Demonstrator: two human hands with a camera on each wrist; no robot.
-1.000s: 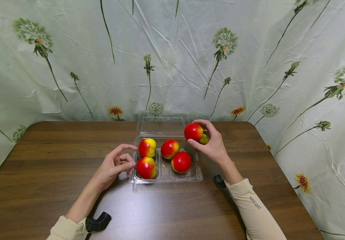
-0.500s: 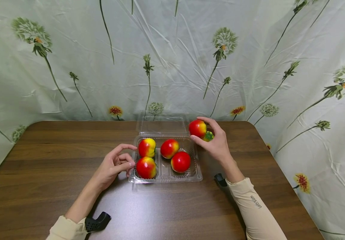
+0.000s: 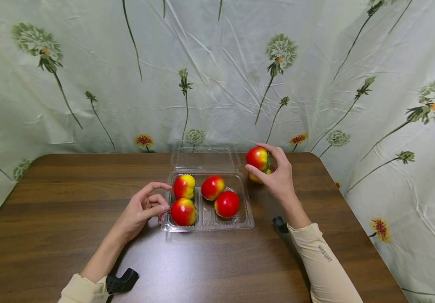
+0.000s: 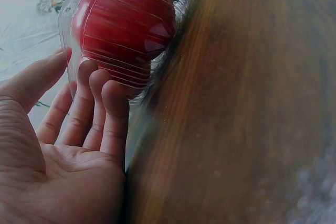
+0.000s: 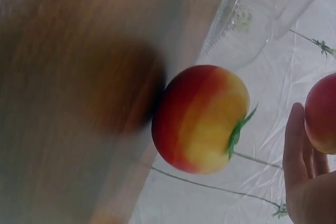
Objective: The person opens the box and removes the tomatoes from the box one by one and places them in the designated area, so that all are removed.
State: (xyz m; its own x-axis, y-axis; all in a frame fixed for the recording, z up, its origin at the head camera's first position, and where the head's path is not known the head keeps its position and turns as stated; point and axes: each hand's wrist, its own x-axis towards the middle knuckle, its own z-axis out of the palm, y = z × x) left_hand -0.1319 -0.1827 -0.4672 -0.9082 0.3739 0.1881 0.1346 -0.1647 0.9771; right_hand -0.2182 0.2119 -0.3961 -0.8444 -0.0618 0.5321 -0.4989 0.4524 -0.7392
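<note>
Moving farther right of the container (image 3: 208,227) — right hand (image 3: 281,176), holding a fruit (image 3: 256,158).

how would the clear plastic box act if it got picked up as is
The clear plastic box would probably flex, as its walls look thin. Its lid, standing open, may flap when lifted. The two fruits in its right half would likely roll, being round with spare room around them.
</note>
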